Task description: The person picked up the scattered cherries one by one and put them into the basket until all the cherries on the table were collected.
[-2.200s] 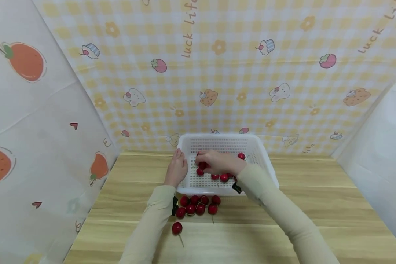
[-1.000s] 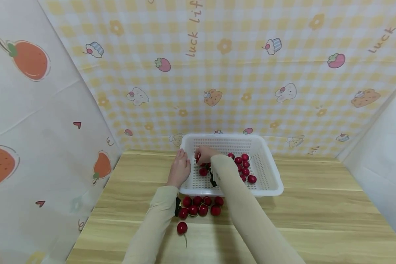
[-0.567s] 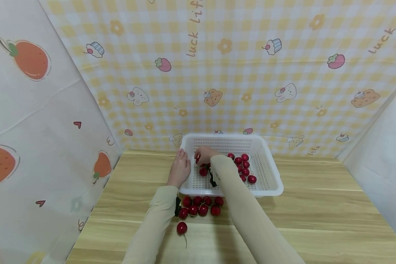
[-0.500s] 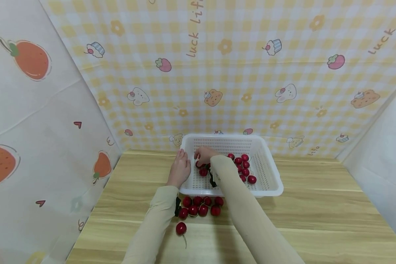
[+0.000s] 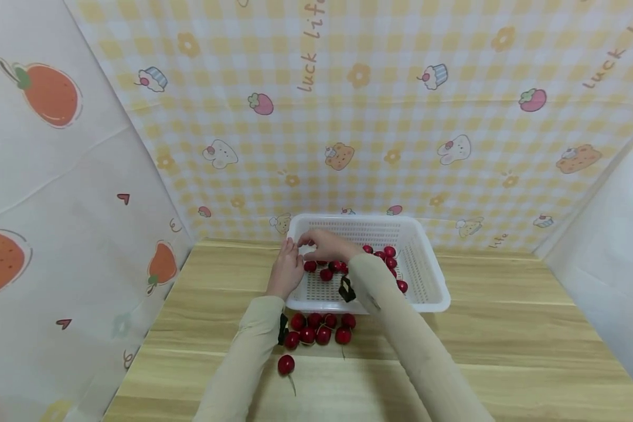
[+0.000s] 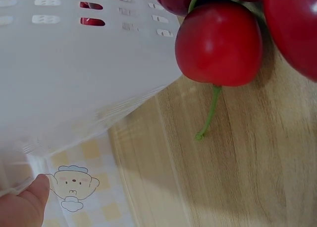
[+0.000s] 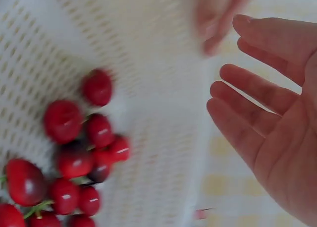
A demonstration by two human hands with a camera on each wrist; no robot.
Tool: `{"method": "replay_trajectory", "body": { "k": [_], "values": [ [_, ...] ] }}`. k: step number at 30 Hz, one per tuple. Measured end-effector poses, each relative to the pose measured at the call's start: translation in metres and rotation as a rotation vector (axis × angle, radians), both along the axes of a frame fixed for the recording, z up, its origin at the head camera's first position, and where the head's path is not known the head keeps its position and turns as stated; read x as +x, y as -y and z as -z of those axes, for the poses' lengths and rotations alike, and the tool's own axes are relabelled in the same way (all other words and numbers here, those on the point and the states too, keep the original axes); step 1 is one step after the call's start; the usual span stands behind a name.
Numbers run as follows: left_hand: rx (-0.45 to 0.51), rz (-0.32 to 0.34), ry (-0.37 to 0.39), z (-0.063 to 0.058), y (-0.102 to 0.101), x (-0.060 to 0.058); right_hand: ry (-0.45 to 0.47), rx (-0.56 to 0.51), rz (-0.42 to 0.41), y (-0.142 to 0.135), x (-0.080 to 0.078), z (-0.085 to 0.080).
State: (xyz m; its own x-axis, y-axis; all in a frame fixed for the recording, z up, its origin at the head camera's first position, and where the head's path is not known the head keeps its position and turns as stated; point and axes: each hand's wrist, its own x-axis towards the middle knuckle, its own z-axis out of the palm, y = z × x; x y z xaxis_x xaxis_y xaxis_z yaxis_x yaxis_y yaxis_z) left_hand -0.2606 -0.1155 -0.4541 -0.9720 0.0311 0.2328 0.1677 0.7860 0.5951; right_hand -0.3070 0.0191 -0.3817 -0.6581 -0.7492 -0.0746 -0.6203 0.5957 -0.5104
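My left hand (image 5: 287, 271) holds the left rim of a white plastic basket (image 5: 434, 275); in the left wrist view one fingertip (image 6: 37, 192) shows at the rim. Over the basket's left part is my right hand (image 5: 329, 243), with nothing held. The right wrist view shows this right hand (image 7: 277, 93) with its fingers spread apart, near the blurred left hand (image 7: 218, 19). Below it, red cherries (image 5: 326, 274) lie on the basket floor, and more cherries (image 5: 390, 262) sit toward the right, partly hidden by the right sleeve.
Several cherries (image 5: 323, 334) lie in two rows on the wooden table (image 5: 517, 328) before the basket. A single cherry (image 5: 286, 364) with a stem lies nearer the front. A yellow checked cloth (image 5: 380, 117) hangs behind the basket.
My right hand has let go of a cherry at the basket's left side, then opened and lifted slightly leftward toward the left hand. The left hand has stayed at the rim.
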Motion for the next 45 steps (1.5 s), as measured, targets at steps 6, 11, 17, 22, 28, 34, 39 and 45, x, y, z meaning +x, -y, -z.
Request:
{"method": "replay_trajectory", "body": {
  "k": [6,11,17,22,28,34,39,45],
  "values": [
    [-0.019,0.006,-0.008,-0.002,0.004,0.001,-0.212,-0.132,-0.143,-0.023,0.063,-0.022],
    [0.001,0.004,-0.027,-0.003,0.006,0.005,-0.238,-0.189,-0.238,-0.038,0.117,-0.014],
    [0.017,-0.019,0.001,0.002,0.009,0.004,-0.151,-0.151,-0.356,-0.033,0.159,0.03],
    [0.033,-0.015,0.015,0.003,0.008,0.005,-0.179,-0.061,-0.414,-0.017,0.18,0.07],
    [0.03,-0.017,0.019,0.002,0.004,0.005,-0.311,0.007,-0.415,-0.002,0.188,0.094],
    [0.021,-0.013,0.034,0.001,0.001,0.004,-0.288,0.044,-0.395,0.001,0.187,0.1],
    [0.016,-0.012,0.025,0.001,0.0,0.003,-0.286,0.039,-0.379,-0.001,0.187,0.101],
    [0.016,-0.007,0.01,0.0,-0.002,0.002,-0.28,0.034,-0.36,-0.003,0.186,0.102]
  ]
}}
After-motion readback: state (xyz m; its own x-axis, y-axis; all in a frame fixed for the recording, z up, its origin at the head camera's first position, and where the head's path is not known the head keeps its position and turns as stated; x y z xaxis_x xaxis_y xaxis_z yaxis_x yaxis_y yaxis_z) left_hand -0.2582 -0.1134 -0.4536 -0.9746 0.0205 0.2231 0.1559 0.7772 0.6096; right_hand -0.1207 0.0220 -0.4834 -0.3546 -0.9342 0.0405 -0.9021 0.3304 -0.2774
